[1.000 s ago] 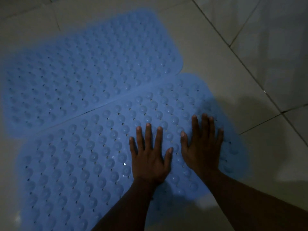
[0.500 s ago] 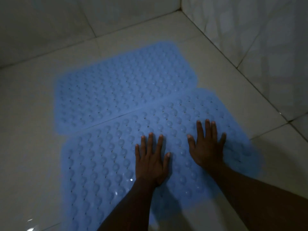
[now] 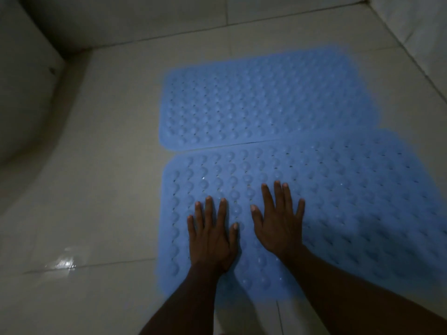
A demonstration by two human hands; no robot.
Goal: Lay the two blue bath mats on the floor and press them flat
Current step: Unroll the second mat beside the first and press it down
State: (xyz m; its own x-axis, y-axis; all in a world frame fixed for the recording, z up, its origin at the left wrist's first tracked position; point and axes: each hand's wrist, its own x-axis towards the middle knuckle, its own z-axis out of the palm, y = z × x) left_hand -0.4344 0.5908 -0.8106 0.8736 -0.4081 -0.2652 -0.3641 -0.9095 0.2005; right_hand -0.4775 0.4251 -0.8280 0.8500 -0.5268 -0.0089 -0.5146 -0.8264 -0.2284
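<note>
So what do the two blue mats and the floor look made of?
The near blue studded bath mat and far blue studded bath mat: likely soft rubber or PVC, matte, moulded bumps and holes. The pale tiled floor: probably glazed ceramic; grout lines, glossy glint.

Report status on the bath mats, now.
Left hand and right hand both open, fingers spread, pressing the near mat. Far mat lying flat beyond it, edge to edge. Only tiled floor around them.

The left hand [image 3: 210, 240] and right hand [image 3: 278, 228] have moved leftward along the near mat [image 3: 350, 201].
</note>
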